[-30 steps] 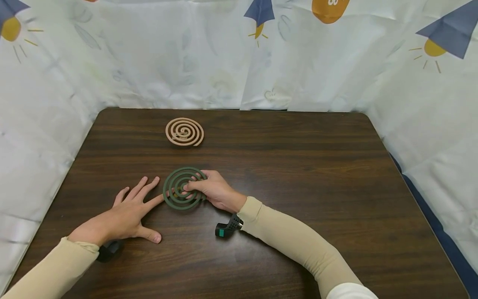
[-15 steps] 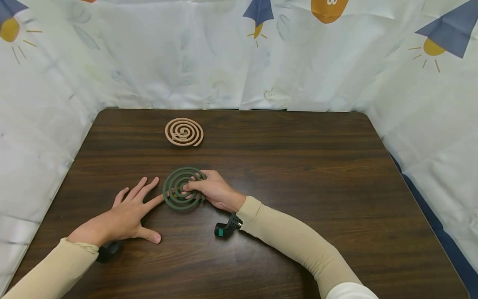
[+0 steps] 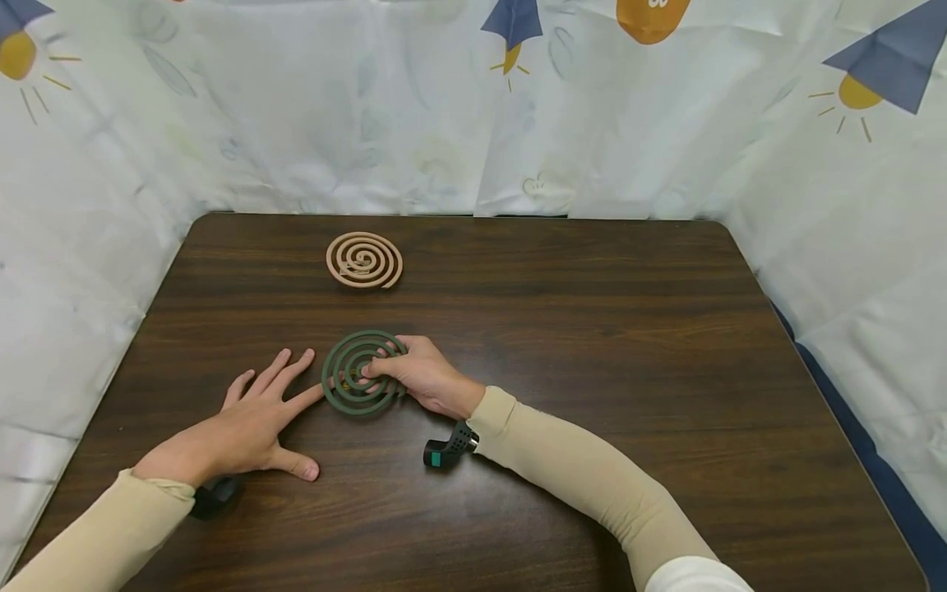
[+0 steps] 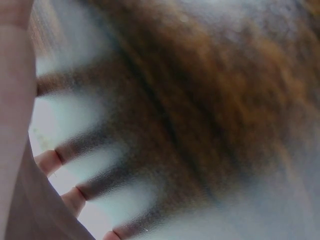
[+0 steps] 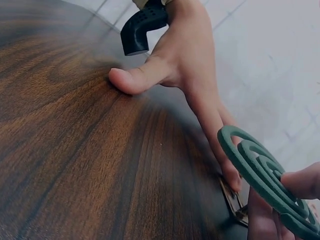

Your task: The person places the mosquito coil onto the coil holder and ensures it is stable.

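Observation:
A green mosquito coil [image 3: 360, 411] is pinched in my right hand [image 3: 436, 378], thumb on top near its middle and other fingers beneath. In the right wrist view the coil [image 5: 250, 177] is tilted above the table. My left hand [image 3: 247, 436] lies palm down with its fingers spread and straight. Its index fingertip touches a small thin metal stand [image 5: 241, 216] on the table, under the coil's left part; most of the stand is hidden by the coil. In the left wrist view, the left fingertips [image 4: 75, 197] rest on the wood.
A tan mosquito coil [image 3: 365, 260] lies flat toward the back of the brown wooden table [image 3: 592, 329], with a small piece of metal showing at its centre. White patterned cloth [image 3: 414, 107] hangs behind and at both sides of the table.

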Tool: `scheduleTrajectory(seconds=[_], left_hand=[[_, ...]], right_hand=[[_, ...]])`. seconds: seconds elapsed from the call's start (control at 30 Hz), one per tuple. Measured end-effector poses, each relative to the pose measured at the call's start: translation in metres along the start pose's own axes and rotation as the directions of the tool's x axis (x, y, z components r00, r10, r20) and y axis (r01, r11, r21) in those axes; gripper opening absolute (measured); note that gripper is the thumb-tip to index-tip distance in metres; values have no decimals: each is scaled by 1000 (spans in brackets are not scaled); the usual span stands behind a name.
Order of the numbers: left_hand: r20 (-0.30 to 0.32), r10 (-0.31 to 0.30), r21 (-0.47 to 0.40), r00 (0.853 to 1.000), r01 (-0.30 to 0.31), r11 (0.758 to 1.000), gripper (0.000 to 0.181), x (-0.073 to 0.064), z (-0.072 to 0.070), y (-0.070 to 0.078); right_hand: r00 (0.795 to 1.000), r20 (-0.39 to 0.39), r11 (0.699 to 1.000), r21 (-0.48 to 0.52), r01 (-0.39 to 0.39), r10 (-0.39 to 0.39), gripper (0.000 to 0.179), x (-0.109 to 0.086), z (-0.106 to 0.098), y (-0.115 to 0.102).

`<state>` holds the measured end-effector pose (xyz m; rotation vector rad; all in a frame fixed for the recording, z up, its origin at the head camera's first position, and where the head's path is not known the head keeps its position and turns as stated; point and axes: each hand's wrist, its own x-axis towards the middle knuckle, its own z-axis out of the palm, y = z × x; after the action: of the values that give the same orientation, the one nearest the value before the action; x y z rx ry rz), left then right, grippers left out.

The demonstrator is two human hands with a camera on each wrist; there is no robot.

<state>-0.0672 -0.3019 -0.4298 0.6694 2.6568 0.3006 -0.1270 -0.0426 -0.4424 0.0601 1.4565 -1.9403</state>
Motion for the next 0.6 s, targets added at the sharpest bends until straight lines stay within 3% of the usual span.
scheduleTrajectory(seconds=[0.6], left_hand=[[4, -4, 6, 1000, 4, 1000, 121, 0, 0, 1]], right_hand=[[1000, -26, 1000, 19, 7, -7, 17, 1, -3, 1]])
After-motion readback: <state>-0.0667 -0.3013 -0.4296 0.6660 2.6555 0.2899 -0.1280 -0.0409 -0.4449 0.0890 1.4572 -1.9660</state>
